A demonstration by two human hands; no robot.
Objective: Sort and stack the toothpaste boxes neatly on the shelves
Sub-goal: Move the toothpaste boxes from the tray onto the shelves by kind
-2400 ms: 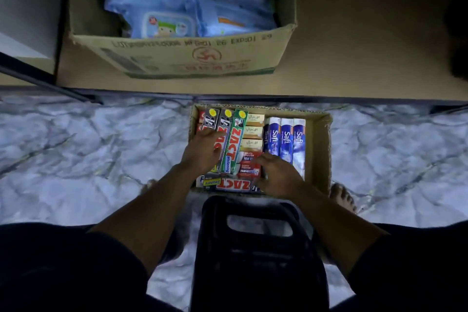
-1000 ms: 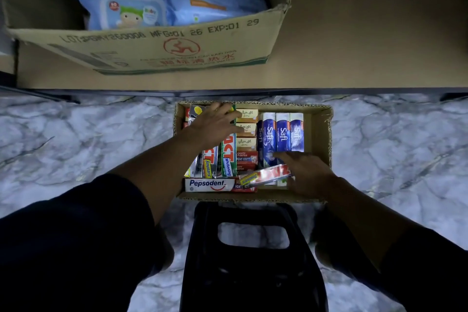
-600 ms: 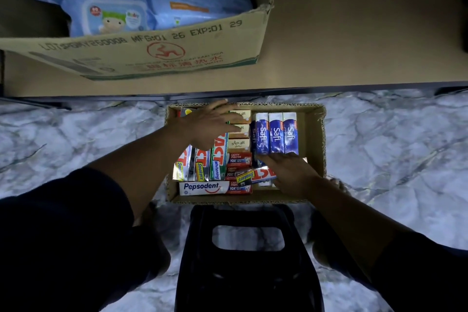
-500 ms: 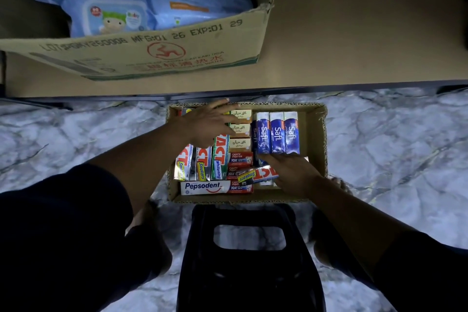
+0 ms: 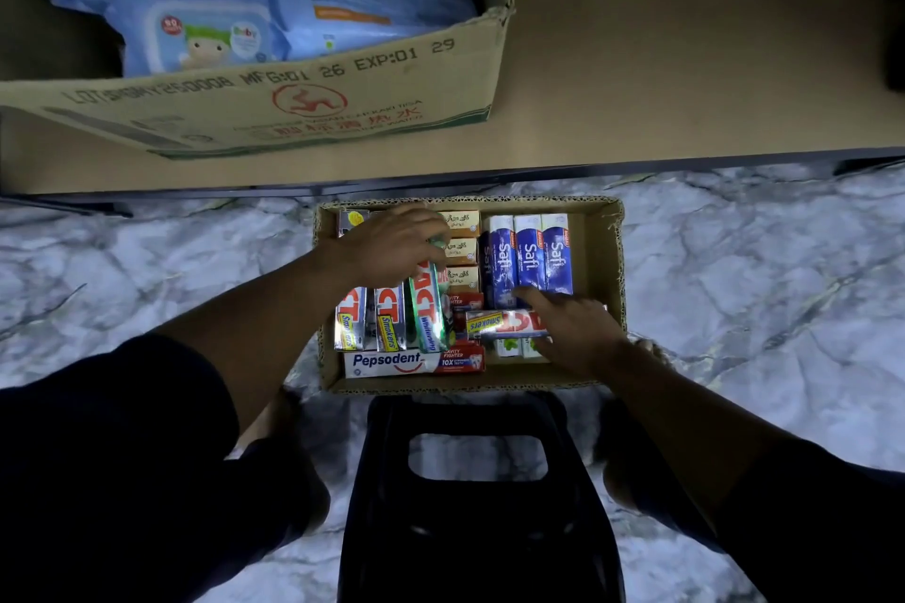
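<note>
Head-worn camera looks steeply down, close above the floor carton (image 5: 598, 260).

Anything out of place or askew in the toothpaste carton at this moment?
One Zact Smokers box lies crosswise on top, its end held by the right hand, while the other Zact boxes, under the left hand, run lengthwise in a row.

Left hand (image 5: 392, 247) grips green Zact box (image 5: 427, 309); right hand (image 5: 575, 333) holds Smokers box (image 5: 499, 323).
</note>
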